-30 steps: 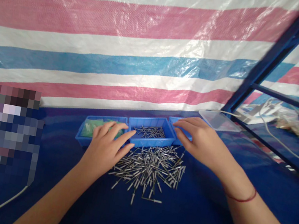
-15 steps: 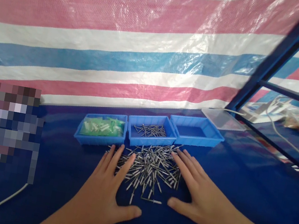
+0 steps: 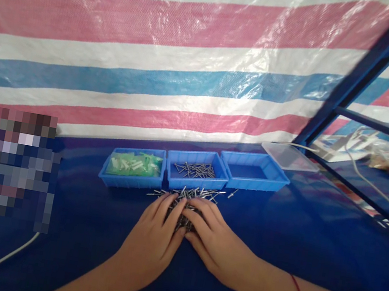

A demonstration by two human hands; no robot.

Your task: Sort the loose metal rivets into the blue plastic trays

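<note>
Head view: I see the bare left hand and bare right hand together, fingers curved around a heap of slim silver metal rivets on the glossy dark-blue tabletop; whether either grips any, I cannot tell. Just beyond stands a rectangular blue plastic middle bin holding thin metal pins, between a blue left bin with green packets and a blue right bin.

The left hand has come back from the left blue bin, the right hand from the right blue bin; spread apart half a second ago, they now close together around the rivets; the wide scatter has become a narrower heap; one stray rivet now lies apart.
</note>
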